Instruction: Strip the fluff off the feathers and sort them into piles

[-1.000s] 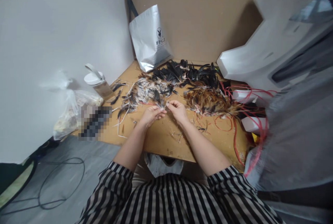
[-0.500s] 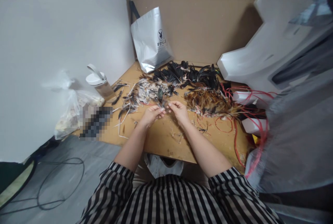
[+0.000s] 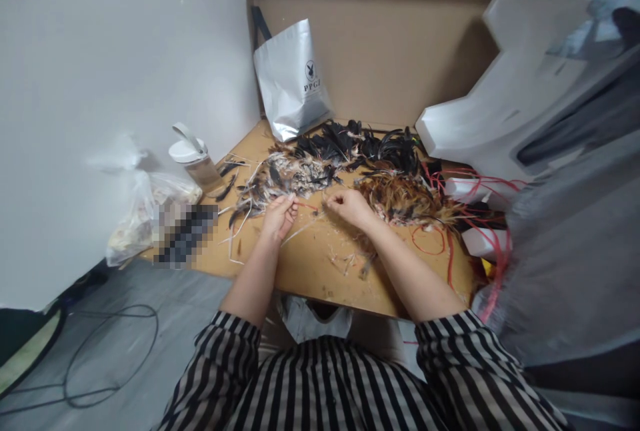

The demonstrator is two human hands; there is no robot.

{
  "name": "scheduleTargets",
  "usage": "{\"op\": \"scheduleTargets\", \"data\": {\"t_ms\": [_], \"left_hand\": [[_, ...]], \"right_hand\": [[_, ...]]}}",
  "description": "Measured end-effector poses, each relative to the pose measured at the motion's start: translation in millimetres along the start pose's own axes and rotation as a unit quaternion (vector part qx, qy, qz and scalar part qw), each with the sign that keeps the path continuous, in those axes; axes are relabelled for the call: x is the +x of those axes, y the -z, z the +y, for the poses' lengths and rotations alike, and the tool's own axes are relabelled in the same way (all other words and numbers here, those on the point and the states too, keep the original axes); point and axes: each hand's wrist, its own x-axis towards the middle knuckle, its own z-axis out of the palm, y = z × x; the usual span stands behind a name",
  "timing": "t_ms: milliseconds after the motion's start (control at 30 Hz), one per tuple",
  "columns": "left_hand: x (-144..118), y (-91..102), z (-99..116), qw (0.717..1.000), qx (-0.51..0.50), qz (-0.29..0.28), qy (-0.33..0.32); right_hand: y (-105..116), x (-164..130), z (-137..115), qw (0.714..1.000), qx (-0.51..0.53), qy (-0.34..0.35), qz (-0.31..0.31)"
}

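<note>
Sleeves striped, nearest the camera; forearms reaching forward over the wooden surface. Loose quill scraps scattered near the front edge.

Left hand pinched shut on a thin pale feather shaft, thumb and forefinger at the gray speckled pile. Right hand also pinched shut, apparently on the far end of that shaft or a strand beside it; exact contact too small to confirm. Hands now apart, shaft lying between them just above the surface.

Judged step: drawing one feather out of the pile and stripping or straightening it. For a clean result: pinch low on the quill, not the vane; pull along the shaft axis, steady, no twisting; keep the other grip fixed as an anchor; keep clear of the red cords at right to avoid snagging.

Farther back: brown-orange feather heap just right of the right hand, black feathers behind both piles. Bottle with white flip cap and clear plastic bag at left edge. Silver bag leaning on the cardboard backing.
</note>
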Motion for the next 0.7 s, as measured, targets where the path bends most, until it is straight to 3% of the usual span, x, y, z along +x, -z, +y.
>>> {"op": "scheduleTargets", "data": {"t_ms": [133, 400, 567, 700], "left_hand": [[-0.7, -0.7, -1.0, 1.0, 0.006, 0.002, 0.007], [-0.9, -0.4, 1.9, 1.0, -0.012, 0.002, -0.007], [-1.0, 0.8, 7.7, 0.998, -0.056, 0.004, -0.033], [-1.1, 1.3, 9.1, 0.996, -0.076, -0.01, -0.035]], "right_hand": [[-6.3, 6.7, -0.3, 0.994, -0.103, 0.009, -0.036], [-5.1, 19.2, 19.6, 0.987, -0.143, -0.064, -0.019], [-26.6, 21.9, -3.6, 0.984, -0.168, -0.027, -0.049], [-53.4, 27.6, -29.8, 0.958, -0.267, -0.054, -0.084]]}}
